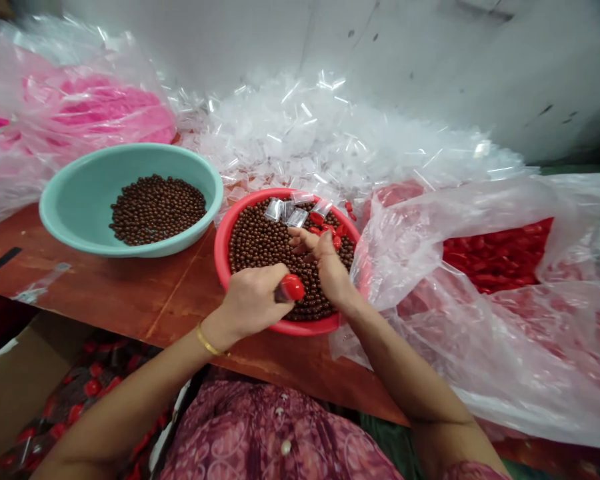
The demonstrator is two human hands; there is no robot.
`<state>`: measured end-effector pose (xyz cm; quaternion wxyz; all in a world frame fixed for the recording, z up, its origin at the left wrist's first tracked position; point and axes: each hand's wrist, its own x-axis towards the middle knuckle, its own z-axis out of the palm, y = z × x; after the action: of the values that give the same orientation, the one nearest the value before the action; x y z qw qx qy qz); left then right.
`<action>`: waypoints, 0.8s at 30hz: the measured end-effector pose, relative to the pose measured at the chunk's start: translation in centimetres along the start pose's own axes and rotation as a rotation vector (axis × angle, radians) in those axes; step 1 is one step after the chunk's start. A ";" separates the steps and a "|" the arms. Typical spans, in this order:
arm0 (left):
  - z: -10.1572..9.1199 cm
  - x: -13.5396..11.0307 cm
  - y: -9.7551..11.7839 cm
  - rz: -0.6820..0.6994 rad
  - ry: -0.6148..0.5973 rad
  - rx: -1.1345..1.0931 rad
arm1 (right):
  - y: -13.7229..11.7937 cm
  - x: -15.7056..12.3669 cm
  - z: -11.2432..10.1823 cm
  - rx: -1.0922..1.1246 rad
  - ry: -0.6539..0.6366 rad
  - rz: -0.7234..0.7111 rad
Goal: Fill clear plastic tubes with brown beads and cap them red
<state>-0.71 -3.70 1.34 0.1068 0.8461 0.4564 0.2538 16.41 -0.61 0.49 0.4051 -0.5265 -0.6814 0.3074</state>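
Observation:
My left hand (253, 297) is closed around a small container with a red cap (293, 287), over the near left edge of a red basin (222, 257). Most of the container's body is hidden in my fist. Just to its right, my right hand (326, 261) hovers above the basin with its fingers apart, and I see nothing in it. Small round brown balls (260, 233) fill the basin. On top of them lie several clear plastic containers (296, 218) and, beside these, several red caps (336, 235).
A turquoise basin (75, 200) with brown balls stands at left. Behind is a heap of clear containers (300, 133). A plastic bag (500, 320) of red caps lies right; a bag of pink pieces (110, 110) back left. Red-capped containers (93, 387) lie in a box below.

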 end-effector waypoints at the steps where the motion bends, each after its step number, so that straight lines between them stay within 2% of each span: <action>1: -0.8 -1.2 -0.4 -0.056 0.071 -0.003 | 0.4 0.4 -1.2 -0.075 0.039 -0.020; 4: -3.3 -6.7 -2.8 -0.332 0.213 0.080 | 2.8 1.6 -5.4 -0.510 0.122 -0.142; 5: -4.0 -9.0 -4.0 -0.459 0.232 0.143 | 3.7 2.0 -6.6 -0.657 0.102 -0.177; 6: -4.5 -11.5 -5.3 -0.584 0.204 0.204 | 4.6 2.3 -7.6 -0.782 0.051 -0.211; 7: -4.9 -13.9 -6.8 -0.675 0.125 0.242 | 5.4 2.5 -8.3 -0.878 -0.002 -0.241; 8: -5.1 -16.2 -8.2 -0.712 0.039 0.260 | 6.1 2.8 -8.7 -0.950 -0.055 -0.267; 10: -5.6 -19.4 -10.4 -0.671 -0.093 0.277 | 7.0 3.2 -8.8 -1.033 -0.112 -0.295; 12: -6.2 -20.3 -11.5 -0.571 -0.099 0.269 | 7.4 3.4 -8.4 -1.066 -0.100 -0.290; 13: -6.6 -19.7 -11.4 -0.522 -0.070 0.262 | 7.4 3.4 -8.1 -1.066 -0.074 -0.281; 15: -7.3 -16.6 -10.3 -0.412 -0.001 0.249 | 7.4 3.1 -7.6 -1.014 0.007 -0.277; 16: -7.5 -14.3 -9.4 -0.353 0.044 0.270 | 7.3 2.8 -7.3 -0.959 0.065 -0.284; 18: -7.4 -8.9 -7.3 -0.131 0.078 0.296 | 7.3 2.1 -6.8 -0.819 0.188 -0.309; 20: -6.4 -3.1 -5.9 0.119 0.060 0.374 | 7.3 1.4 -6.5 -0.703 0.267 -0.336; 22: -4.6 2.6 -5.7 0.252 0.005 0.438 | 7.3 0.9 -6.3 -0.646 0.288 -0.339; 24: -2.4 7.5 -6.7 0.341 -0.074 0.476 | 7.3 0.6 -6.2 -0.611 0.286 -0.315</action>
<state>-3.40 6.14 3.14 -0.1222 0.9205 0.3503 0.1229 25.23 1.81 -2.53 0.3627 -0.5494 -0.7509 -0.0532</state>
